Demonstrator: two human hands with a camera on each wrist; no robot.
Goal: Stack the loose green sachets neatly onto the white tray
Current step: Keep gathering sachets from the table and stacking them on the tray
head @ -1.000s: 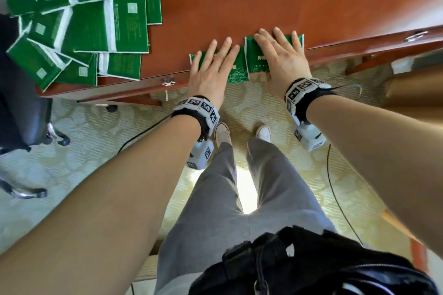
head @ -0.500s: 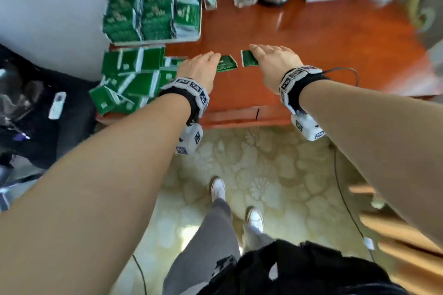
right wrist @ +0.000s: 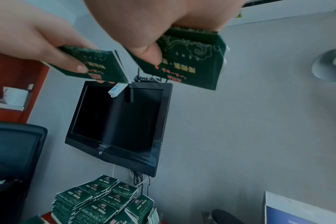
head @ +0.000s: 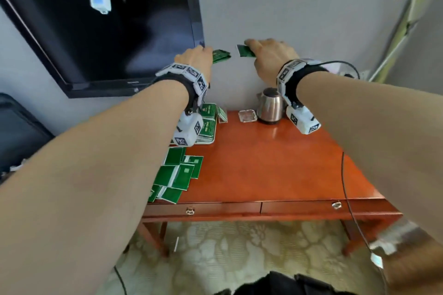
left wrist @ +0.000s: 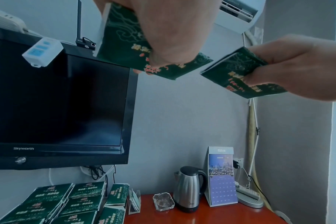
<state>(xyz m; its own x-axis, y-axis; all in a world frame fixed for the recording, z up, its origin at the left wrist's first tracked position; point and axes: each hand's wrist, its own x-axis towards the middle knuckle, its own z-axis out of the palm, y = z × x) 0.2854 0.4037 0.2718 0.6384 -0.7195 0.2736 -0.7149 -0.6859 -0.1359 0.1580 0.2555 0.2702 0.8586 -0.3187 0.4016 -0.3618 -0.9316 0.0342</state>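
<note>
Both hands are raised high above the worktop (head: 275, 170), in open air in front of the wall beside the television (head: 107, 31), with a small gap between the two held sachets. The left hand (head: 195, 60) has its grip closed round a green sachet (head: 220, 56) whose free end points toward the right hand (head: 271, 60), which pinches a second sachet (head: 245, 51) pointing back at it. Below the left wrist, stacked sachets (head: 208, 120) fill the white tray (head: 206, 142) at the worktop's back corner; loose sachets (head: 178, 175) lie overlapping between it and the worktop's front edge.
</note>
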